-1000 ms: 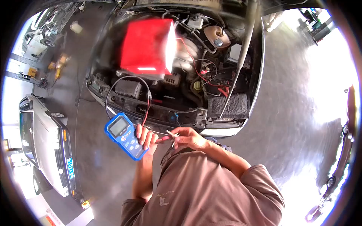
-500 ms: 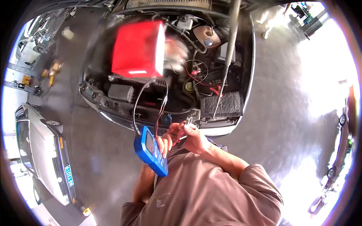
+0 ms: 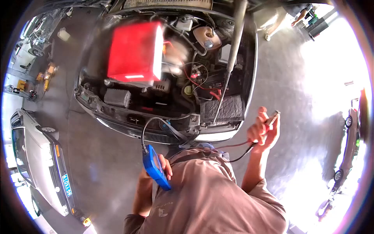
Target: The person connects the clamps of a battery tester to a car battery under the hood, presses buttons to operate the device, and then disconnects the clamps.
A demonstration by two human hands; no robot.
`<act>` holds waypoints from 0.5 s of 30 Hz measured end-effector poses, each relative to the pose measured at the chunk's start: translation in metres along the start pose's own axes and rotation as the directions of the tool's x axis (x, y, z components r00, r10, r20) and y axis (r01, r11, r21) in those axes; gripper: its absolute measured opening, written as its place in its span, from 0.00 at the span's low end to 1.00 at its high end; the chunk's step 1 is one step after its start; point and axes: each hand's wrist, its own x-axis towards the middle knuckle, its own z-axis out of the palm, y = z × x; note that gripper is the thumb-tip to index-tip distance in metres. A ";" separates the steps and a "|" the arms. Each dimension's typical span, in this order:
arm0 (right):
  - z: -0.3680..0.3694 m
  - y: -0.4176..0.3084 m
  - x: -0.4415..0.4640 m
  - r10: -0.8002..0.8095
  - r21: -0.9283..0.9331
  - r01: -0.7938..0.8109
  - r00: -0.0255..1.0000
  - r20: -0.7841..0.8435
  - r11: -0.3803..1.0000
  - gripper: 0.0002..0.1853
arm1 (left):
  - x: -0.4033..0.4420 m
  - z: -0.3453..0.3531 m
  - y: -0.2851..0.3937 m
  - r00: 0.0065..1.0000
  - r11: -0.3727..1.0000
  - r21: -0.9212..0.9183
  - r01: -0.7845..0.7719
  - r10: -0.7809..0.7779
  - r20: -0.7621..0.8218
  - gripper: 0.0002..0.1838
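Note:
My left hand (image 3: 167, 167) is closed around a blue handheld tester (image 3: 154, 171) in front of my shirt. A black cable (image 3: 145, 130) loops out of the tester's top end. Raised to the right, beyond the car's front corner, my right hand (image 3: 260, 134) grips a red-handled battery clamp (image 3: 274, 117) with metal jaws. A red lead (image 3: 235, 146) and a black lead (image 3: 237, 159) run from that hand back across my waist. Whether a second clamp is in the right hand, I cannot tell.
Before me is an open engine bay with a car battery (image 3: 220, 84), a quilted black cover (image 3: 224, 109), a coolant tank (image 3: 206, 37) and a slanting prop rod (image 3: 235, 46). A large red box (image 3: 134, 50) sits over the engine. A white car (image 3: 41, 156) stands left; another person's leg (image 3: 272, 29) shows upper right.
My right hand has moved away from my left, out to the right and up, carrying the clamp and stretching its leads. The tester has shifted slightly down and turned more edge-on.

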 end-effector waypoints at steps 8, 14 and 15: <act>0.001 -0.091 0.013 -0.359 -0.355 0.297 0.926 -0.121 0.886 0.13 | 0.021 0.005 0.009 0.996 0.990 0.113 0.089 -0.084 -0.042 0.43; -0.020 -0.136 0.070 -0.310 -0.595 0.161 0.938 -0.157 0.788 0.12 | 0.072 0.004 -0.021 0.907 0.870 0.277 0.408 -0.420 -0.017 0.33; -0.030 -0.149 0.081 -0.334 -0.630 0.171 0.931 -0.149 0.758 0.11 | 0.084 0.000 -0.035 0.861 0.842 0.258 0.473 -0.504 0.068 0.39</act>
